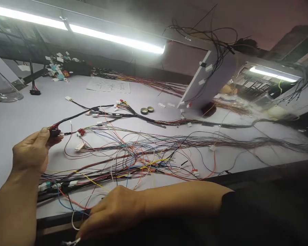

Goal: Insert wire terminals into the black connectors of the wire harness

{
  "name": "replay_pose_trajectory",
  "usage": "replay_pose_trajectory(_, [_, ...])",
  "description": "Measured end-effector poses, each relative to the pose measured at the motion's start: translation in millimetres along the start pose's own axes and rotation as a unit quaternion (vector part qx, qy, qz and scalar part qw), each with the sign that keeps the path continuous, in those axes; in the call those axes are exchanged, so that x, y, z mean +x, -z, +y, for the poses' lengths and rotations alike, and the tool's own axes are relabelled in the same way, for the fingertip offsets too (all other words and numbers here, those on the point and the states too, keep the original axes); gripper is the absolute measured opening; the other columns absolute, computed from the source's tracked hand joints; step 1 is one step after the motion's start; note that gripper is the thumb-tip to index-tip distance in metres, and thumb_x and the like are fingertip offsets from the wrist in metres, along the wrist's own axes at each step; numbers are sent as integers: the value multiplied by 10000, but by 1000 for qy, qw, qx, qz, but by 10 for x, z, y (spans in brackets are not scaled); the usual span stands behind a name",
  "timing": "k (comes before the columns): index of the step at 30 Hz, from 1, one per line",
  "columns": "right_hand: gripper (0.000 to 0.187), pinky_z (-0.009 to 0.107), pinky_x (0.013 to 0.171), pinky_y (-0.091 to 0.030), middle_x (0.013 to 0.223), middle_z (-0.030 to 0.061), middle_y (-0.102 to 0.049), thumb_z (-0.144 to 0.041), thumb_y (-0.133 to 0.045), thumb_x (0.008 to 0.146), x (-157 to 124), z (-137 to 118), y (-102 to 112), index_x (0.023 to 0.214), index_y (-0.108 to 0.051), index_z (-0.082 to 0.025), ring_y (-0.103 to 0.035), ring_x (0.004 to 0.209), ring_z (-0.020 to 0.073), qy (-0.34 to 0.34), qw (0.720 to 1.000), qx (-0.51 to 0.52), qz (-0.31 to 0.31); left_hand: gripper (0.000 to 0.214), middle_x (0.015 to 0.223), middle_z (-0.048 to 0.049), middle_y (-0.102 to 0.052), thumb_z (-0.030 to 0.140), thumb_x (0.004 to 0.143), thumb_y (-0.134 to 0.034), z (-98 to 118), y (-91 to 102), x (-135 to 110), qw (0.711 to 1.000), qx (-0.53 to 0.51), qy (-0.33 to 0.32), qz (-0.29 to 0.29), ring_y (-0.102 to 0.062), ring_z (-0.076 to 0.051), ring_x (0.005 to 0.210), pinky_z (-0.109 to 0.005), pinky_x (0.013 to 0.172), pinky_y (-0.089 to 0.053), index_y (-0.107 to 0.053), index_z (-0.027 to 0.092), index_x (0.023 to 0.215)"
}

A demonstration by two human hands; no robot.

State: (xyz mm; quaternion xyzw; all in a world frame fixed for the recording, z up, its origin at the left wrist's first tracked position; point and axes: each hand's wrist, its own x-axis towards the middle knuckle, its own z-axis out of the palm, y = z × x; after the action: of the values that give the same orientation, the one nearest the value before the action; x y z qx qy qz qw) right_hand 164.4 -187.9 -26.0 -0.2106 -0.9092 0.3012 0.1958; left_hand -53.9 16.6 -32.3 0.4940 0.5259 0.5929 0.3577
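Note:
My left hand (32, 150) pinches a black connector (54, 132) between thumb and fingers, raised over the left of the table. Black-sleeved cable and thin red wires run from that connector into a long wire harness (149, 120) across the table. Low in front of me, my right hand (113, 213) is closed, its fingertips mostly hidden. Loose white, blue and red wires (75, 203) lead to its fingers, and small pale ends (71, 242) stick out below them. A red connector (80, 132) and a white connector (79, 147) lie right of my left hand.
Many loose wires (143, 150) spread over the table. Two rolls of tape (147, 110) and a printed sheet (107, 85) lie farther back. A white panel (205, 78) stands upright at the right. Heaped connectors (58, 68) sit at the back left. The table's dark front edge (246, 171) is near me.

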Motion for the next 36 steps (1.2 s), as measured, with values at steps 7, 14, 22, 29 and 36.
replay_pose_trajectory(7, [298, 150, 666, -445, 1137, 7, -694, -294, -556, 945, -97, 44, -184, 1214, -614, -178, -650, 849, 90, -46, 998, -36, -20, 258, 719, -35, -657, 321, 784, -658, -6, -42, -19, 997, -59, 46, 16, -637, -158, 570, -430, 774, -570, -655, 65, 818])
replay_pose_trajectory(14, [273, 145, 758, -484, 970, 72, -735, -304, -525, 971, -73, 120, -233, 1093, -668, -107, -678, 868, 106, -11, 995, 44, 86, 254, 702, -40, -671, 313, 834, -602, -4, -8, -37, 996, -46, 66, 26, -621, -130, 519, -291, 618, -548, -658, 66, 837])
replay_pose_trajectory(22, [354, 131, 720, -495, 830, 99, -722, -333, -482, 985, -52, 141, -197, 984, -703, -57, -675, 744, 99, 17, 971, 141, 191, 322, 743, -70, -700, 408, 798, -658, 0, 70, -27, 993, -52, 104, 9, -631, -142, 553, -286, 603, -534, -676, 87, 822])
replay_pose_trajectory(29, [364, 116, 668, -496, 762, 75, -718, -380, -456, 986, -42, 244, -361, 962, -693, -104, -668, 675, 88, 15, 963, 151, 221, 354, 803, -79, -718, 464, 757, -696, 124, 23, -143, 983, -94, 144, -60, -630, -155, 629, -307, 650, -544, -688, 124, 860])
replay_pose_trajectory(36, [327, 115, 650, -492, 751, 71, -732, -398, -479, 978, -160, 433, -513, 1001, -697, -155, -691, 705, 109, -21, 975, 182, 128, 267, 875, -87, -728, 447, 791, -678, 224, -29, -251, 966, -109, 204, -113, -638, -193, 689, -353, 683, -556, -728, 200, 880])
